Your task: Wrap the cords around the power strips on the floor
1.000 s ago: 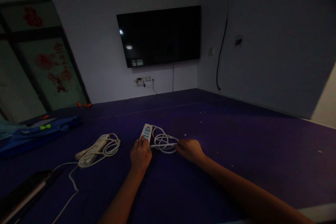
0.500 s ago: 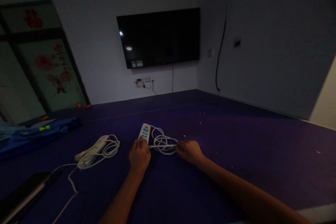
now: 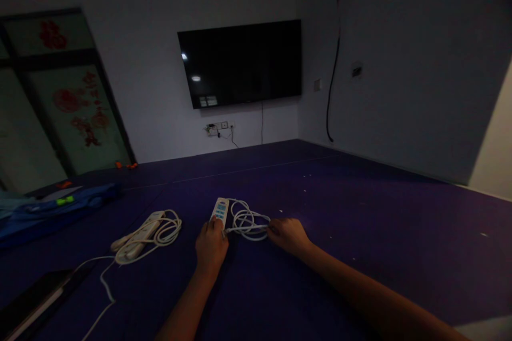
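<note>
My left hand point(image 3: 212, 238) is closed around the near end of a white power strip point(image 3: 220, 209) with blue sockets. A white cord point(image 3: 248, 221) lies in loose loops to the strip's right. My right hand point(image 3: 288, 234) pinches part of that cord at the right side of the loops, and a stretch of it runs across toward my left hand. Fingers of both hands partly cover what they grip. Off to the left, apart from my hands, lies a second white power strip point(image 3: 144, 232) with its cord coiled over it.
Everything lies on a purple surface point(image 3: 360, 213). At the left are blue cloth point(image 3: 88, 197) and a dark flat object point(image 3: 36, 298) with a pale edge. A thin white cable point(image 3: 107, 287) runs between that object and the second strip. A television point(image 3: 244, 64) hangs on the far wall.
The view has tilted slightly, so the scene sits a little lower. Both hands keep their holds on the power strip and cord, with hardly any movement.
</note>
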{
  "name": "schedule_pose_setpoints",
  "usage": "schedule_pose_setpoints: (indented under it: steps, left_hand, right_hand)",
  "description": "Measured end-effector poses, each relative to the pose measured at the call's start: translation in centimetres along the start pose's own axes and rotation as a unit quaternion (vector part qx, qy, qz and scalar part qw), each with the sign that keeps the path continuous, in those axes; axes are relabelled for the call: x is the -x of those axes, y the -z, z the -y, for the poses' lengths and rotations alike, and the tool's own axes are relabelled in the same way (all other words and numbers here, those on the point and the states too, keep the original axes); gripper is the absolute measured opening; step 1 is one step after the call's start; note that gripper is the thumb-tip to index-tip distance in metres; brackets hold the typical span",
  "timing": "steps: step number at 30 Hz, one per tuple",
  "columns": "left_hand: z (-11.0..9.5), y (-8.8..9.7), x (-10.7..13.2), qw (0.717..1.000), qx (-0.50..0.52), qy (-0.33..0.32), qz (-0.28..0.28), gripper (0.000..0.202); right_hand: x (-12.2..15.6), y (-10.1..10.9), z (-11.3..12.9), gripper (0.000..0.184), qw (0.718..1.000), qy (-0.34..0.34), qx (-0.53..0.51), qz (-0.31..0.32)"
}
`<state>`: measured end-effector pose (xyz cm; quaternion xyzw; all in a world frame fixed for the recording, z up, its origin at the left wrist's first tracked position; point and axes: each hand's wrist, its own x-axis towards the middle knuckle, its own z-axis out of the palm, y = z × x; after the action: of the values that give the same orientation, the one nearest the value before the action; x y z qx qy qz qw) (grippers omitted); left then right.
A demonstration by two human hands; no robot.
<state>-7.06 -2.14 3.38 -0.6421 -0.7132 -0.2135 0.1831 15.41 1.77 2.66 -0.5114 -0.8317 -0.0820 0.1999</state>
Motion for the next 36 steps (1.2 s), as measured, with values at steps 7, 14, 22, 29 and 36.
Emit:
schedule_pose_setpoints:
  steps: [7, 14, 22, 29, 36]
  left_hand:
    - [-0.3, 0.2, 0.1, 0.998, 0.013, 0.028, 0.061, 0.017]
    - [-0.4, 0.3, 0.2, 0.991, 0.011, 0.050, 0.121, 0.019]
    - [-0.4, 0.6, 0.4, 0.998, 0.010, 0.027, 0.061, 0.022]
    - [0.3, 0.4, 0.2, 0.989, 0.112, 0.039, -0.082, 0.026]
    - [0.7, -0.1, 0.1, 0.942, 0.269, 0.163, -0.116, 0.038]
  right_hand:
    - [0.0, 0.0, 0.0, 0.027, 1.000, -0.003, -0.003, -0.006]
    - [0.0, 0.0, 0.0, 0.028, 1.000, -0.003, -0.006, 0.006]
    - [-0.1, -0.4, -0.3, 0.027, 0.999, -0.013, -0.039, 0.012]
    - [0.0, -0.2, -0.7, 0.041, 0.995, 0.016, -0.094, -0.027]
    - [-0.5, -0.8, -0.9, 0.020, 0.995, 0.063, -0.083, -0.007]
